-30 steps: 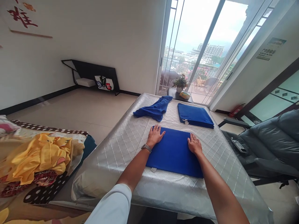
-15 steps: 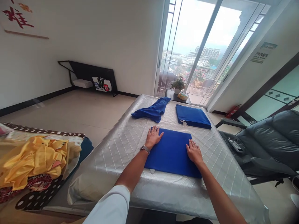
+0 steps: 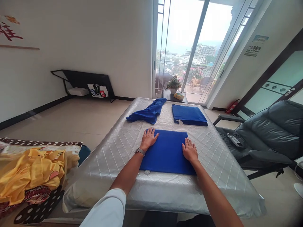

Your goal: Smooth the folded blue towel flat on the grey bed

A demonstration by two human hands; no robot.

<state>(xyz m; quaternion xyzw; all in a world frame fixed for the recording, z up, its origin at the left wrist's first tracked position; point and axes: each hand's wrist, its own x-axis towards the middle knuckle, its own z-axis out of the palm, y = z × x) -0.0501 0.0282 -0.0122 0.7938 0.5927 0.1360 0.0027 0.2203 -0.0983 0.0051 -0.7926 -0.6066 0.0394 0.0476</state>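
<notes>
A folded blue cloth (image 3: 168,154) lies flat on the silver quilted table cover (image 3: 113,154), with a small white tag at its near edge. My left hand (image 3: 148,138) rests palm down on its far left corner, fingers outstretched. On its right edge lies my right hand (image 3: 190,149), also flat with fingers extended. Beyond them, a neat stack of folded blue cloths (image 3: 189,114) sits at the far right of the table, white tags showing at its near corner. A crumpled blue cloth (image 3: 149,112) lies at the far left.
A dark armchair (image 3: 267,132) with a corded telephone-like device (image 3: 234,139) stands right of the table. Yellow clothing (image 3: 35,173) is heaped at the left. A potted plant (image 3: 174,84) stands beyond the table, before the sliding glass door (image 3: 180,41).
The view has turned slightly to the right, so everything sits further left in the picture. Both hands stay flat on the folded cloth, the right one shifted slightly towards its far corner.
</notes>
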